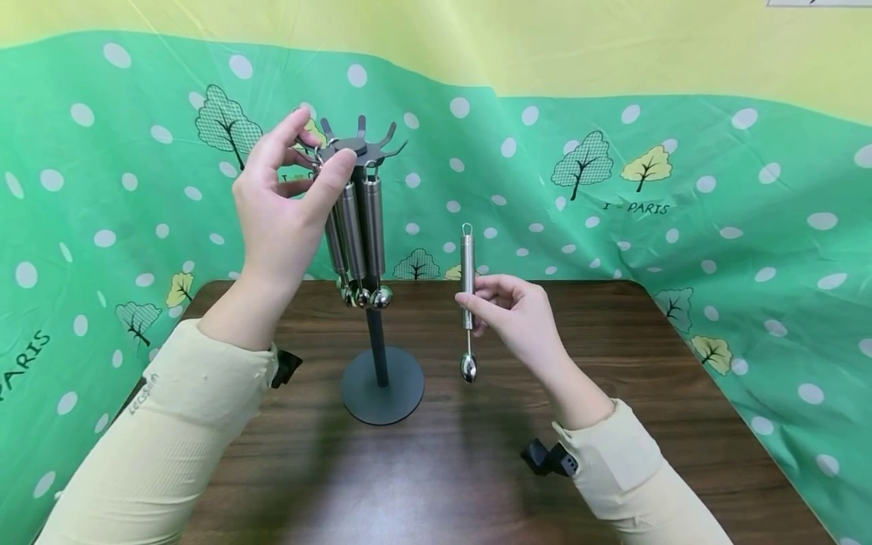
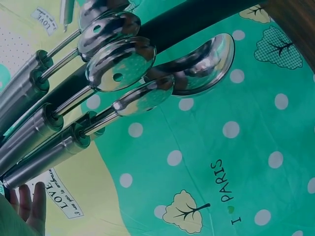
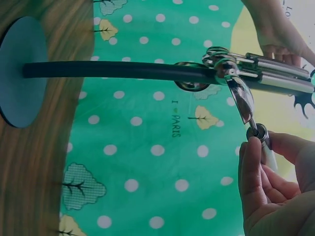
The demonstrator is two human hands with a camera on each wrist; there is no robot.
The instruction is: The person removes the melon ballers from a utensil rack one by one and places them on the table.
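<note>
A dark rotary utensil stand (image 1: 378,341) with a round base carries several metal melon ballers (image 1: 372,227) hanging by their loops from its curved hooks. My left hand (image 1: 286,189) grips the stand's top at the left, thumb at the hub and fingers around the hooks. In the left wrist view, the hanging scoops (image 2: 120,64) show small holes in some bowls, and only a few fingertips (image 2: 37,206) appear. My right hand (image 1: 514,310) pinches another melon baller (image 1: 467,265) by its handle, upright, loop up and bowl down, right of the stand. Its shiny bowl (image 3: 240,98) overlaps the hanging ones in the right wrist view.
The stand's base rests on a dark wood-grain table (image 1: 579,363). Behind and beside it hangs a green and yellow cloth (image 1: 681,219) with white dots and printed trees. Dark wrist cameras (image 1: 548,458) sit at both sleeves.
</note>
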